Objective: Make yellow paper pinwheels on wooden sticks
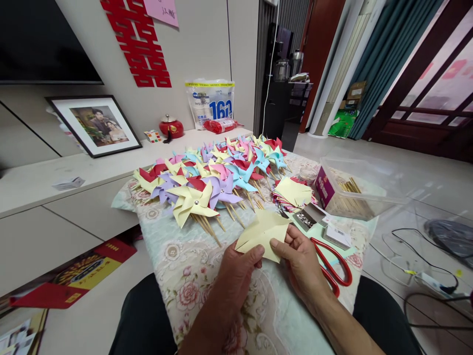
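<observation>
Paper sheet (pixel 263 232): centre of the cloth-covered board (pixel 192 256), held between left hand (pixel 236 271) at 7 o'clock and right hand (pixel 301 264) at 5 o'clock. Finished pinwheels (pixel 214 172): massed at 11 to 12 o'clock, behind the sheet. Stack of cut squares (pixel 293 192): 1 o'clock. Clear box of sticks (pixel 354 195): 2 o'clock, right of the stack. Scissors (pixel 332 268): 4 o'clock, just beside the right hand. Framed photo (pixel 95 125): 10 o'clock, on the low cabinet (pixel 44 177).

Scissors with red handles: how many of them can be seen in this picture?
1. The scissors lie on the flowered cloth, just to the right of the right hand, which partly covers them. Others may be hidden under the paper.
</observation>
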The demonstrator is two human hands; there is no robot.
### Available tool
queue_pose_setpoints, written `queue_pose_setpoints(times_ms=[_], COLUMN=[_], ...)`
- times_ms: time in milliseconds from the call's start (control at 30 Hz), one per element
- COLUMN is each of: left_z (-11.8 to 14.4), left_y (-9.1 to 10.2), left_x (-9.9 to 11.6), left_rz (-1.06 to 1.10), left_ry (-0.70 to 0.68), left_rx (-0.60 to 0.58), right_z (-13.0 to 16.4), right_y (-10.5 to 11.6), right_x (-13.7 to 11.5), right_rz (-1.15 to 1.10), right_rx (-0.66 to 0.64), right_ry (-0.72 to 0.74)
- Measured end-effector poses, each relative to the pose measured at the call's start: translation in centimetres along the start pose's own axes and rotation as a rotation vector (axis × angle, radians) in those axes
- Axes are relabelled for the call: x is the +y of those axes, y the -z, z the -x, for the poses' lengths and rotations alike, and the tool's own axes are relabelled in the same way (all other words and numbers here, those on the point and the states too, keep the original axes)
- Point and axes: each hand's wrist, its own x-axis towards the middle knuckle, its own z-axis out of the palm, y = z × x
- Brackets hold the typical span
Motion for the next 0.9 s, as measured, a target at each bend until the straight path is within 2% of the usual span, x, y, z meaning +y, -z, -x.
queue_pose_setpoints(times_ms=[100,200,300,367,467,567,633,700,800,900], left_z=[-0.2,-0.4,-0.4,-0.4,-0.2,0.4,0.9,1.4,1.8,1.8], left_y=[-0.2,-0.2,-0.2,-0.2,-0.3,-0.6,-0.9,-1.2,-1.6,-1.9], left_x=[-0.2,-0.3,-0.1,0.0,0.5,1.3,2.1,2.9,3.7,4.1], left_rz=[0.03,0.084,0.091,0.083,0.027,-0.053,-0.117,-0.194,-0.276,-0.316], left_ry=[-0.008,-0.029,-0.082,-0.11,-0.144,-0.18,-0.192,-0.156,-0.155,-0.178], left_rx=[0.048,0.047,0.044,0.07,0.16,0.244,0.264,0.27,0.301,0.342], right_z=[0.1,0.1,0.1,0.2,0.3,0.5,0.5,0.5,0.4,0.6], right_y=[-0.2,-0.2,0.0,0.4,1.2,1.8,1.9,1.9,1.7,1.5], right_x=[0.5,1.0,1.1,0.9,0.4,-0.3,-0.7,-0.9,-0.9,-0.7], right_rz=[-0.007,0.008,0.071,0.153,0.351,0.644,0.866,1.049,1.216,1.33], right_rx=[-0.038,-0.086,-0.164,-0.166,-0.04,0.04,-0.017,-0.137,-0.296,-0.356], right_ry=[-0.014,-0.032,-0.038,0.006,0.184,0.5,0.737,0.91,1.016,1.035])
